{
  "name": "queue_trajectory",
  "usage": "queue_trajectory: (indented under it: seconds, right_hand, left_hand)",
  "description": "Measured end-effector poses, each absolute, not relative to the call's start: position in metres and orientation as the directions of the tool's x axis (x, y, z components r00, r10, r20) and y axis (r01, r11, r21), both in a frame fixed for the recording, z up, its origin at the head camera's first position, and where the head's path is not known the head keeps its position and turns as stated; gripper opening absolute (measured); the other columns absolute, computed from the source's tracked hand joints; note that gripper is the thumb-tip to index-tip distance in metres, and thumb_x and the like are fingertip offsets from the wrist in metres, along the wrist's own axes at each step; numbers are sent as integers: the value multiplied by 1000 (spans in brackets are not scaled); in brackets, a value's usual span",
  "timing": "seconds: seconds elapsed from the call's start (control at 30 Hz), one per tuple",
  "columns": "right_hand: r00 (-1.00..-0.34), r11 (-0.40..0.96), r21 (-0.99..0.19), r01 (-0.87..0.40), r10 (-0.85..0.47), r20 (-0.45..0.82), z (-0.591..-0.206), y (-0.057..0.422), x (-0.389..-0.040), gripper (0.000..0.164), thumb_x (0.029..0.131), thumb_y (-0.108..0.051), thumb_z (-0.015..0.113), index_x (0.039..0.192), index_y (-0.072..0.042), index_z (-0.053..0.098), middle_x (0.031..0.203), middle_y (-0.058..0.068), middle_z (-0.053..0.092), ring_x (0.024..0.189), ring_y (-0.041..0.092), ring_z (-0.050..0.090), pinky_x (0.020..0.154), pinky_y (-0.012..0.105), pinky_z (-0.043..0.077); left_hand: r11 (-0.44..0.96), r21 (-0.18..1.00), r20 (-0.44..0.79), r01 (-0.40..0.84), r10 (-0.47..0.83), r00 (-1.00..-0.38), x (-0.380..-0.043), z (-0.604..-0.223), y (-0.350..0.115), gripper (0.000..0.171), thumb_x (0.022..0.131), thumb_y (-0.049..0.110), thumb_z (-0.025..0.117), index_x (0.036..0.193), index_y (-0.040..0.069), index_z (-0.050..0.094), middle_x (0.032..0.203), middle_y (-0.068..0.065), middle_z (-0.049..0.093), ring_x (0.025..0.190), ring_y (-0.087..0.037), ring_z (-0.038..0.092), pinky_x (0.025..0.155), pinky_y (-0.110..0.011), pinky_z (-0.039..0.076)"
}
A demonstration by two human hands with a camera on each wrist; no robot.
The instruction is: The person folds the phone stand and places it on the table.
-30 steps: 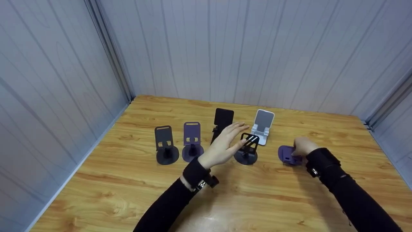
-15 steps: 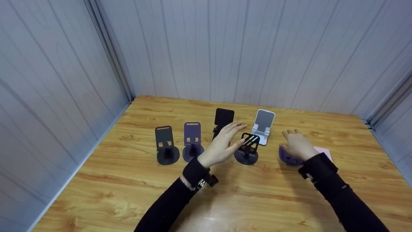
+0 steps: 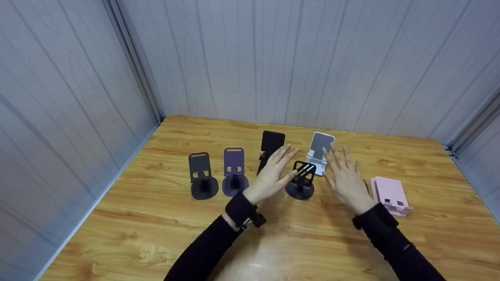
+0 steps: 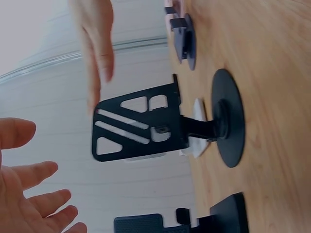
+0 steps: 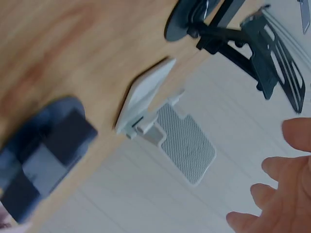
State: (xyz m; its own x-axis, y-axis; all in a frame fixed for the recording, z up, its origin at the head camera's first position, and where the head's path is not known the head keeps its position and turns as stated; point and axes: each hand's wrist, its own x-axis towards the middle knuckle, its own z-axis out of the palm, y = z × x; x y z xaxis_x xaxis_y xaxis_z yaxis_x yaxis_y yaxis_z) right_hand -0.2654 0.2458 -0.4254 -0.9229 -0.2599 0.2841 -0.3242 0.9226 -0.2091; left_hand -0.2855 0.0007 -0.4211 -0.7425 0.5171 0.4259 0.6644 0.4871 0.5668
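Note:
My left hand [image 3: 271, 175] is held out with its fingers extended, just left of a black slotted phone stand [image 3: 300, 191]. In the left wrist view the stand's panel [image 4: 167, 124] is upright on its round base, apart from my left hand [image 4: 26, 196]. To the right of that stand, my right hand [image 3: 345, 185] has its fingers spread and holds nothing. In the head view it overlaps a white phone stand [image 3: 321, 142] behind and covers nearly all of a purple folded phone stand [image 3: 366, 186]. The right wrist view shows this purple stand [image 5: 53, 150] lying low on the table.
A pink folded phone stand [image 3: 390, 189] lies at the right. To the left stand a dark grey phone stand [image 3: 199, 162] and a purple upright one [image 3: 233, 158]. A tall black phone stand [image 3: 273, 138] is behind my left hand. Panelled walls [image 3: 250, 58] enclose the wooden table [image 3: 156, 234].
My right hand has let go of the purple folded stand and moved left with its fingers spread. The pink stand has come into sight. My left hand has barely moved.

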Motion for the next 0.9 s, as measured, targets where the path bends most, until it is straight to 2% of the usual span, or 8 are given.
queue_trajectory:
  seconds: [0.2, 0.3, 0.43, 0.53, 0.73, 0.9]
  right_hand:
    - [-893, 912, -206, -354, -265, 362, -439, 238, -257, 62, 102, -25, 54, 155, -7, 29, 165, 14, 18, 151, 43, 11, 114, 75, 10]
    - [-890, 912, -203, -357, -266, 369, -442, 235, -254, 63, 101, -27, 54, 155, -6, 29, 164, 15, 20, 151, 43, 11, 115, 74, 10]
    - [-904, 911, -219, -348, -266, 334, -445, 232, -251, 65, 102, -29, 52, 156, -6, 25, 165, 15, 18, 152, 42, 8, 117, 72, 6]
    - [-911, 910, -234, -343, -262, 318, -446, 230, -249, 65, 103, -30, 52, 157, -6, 24, 165, 15, 16, 152, 42, 7, 117, 71, 5]
    - [-910, 911, -234, -341, -257, 327, -446, 229, -248, 66, 102, -30, 52, 158, -9, 22, 165, 15, 17, 152, 42, 10, 117, 71, 8]
    - [-911, 908, -239, -344, -261, 318, -447, 227, -248, 67, 103, -32, 51, 159, -10, 19, 165, 14, 16, 152, 42, 11, 117, 71, 7]
  left_hand:
    - [500, 623, 356, 602, 505, -787, -288, -435, 8, 57, 104, 22, 50, 155, 5, 30, 160, -18, 29, 149, -37, 26, 121, -52, 27]
    - [469, 673, 342, 572, 489, -803, -292, -442, 12, 54, 104, 20, 49, 153, 2, 32, 154, -20, 38, 143, -36, 37, 118, -49, 33]
    - [401, 740, 348, 540, 458, -818, -298, -450, 17, 46, 103, 17, 51, 145, 0, 42, 136, -22, 55, 126, -34, 54, 105, -45, 48]
    - [338, 789, 350, 513, 439, -828, -303, -455, 20, 39, 102, 13, 53, 137, -3, 49, 122, -23, 60, 115, -33, 60, 97, -41, 54]
    - [274, 844, 333, 461, 407, -851, -313, -461, 22, 26, 99, 12, 59, 119, -5, 61, 112, -22, 67, 107, -33, 65, 95, -37, 56]
    - [293, 861, 295, 416, 380, -877, -317, -462, 24, 22, 96, 18, 65, 108, 0, 71, 105, -15, 74, 98, -27, 71, 89, -32, 57]
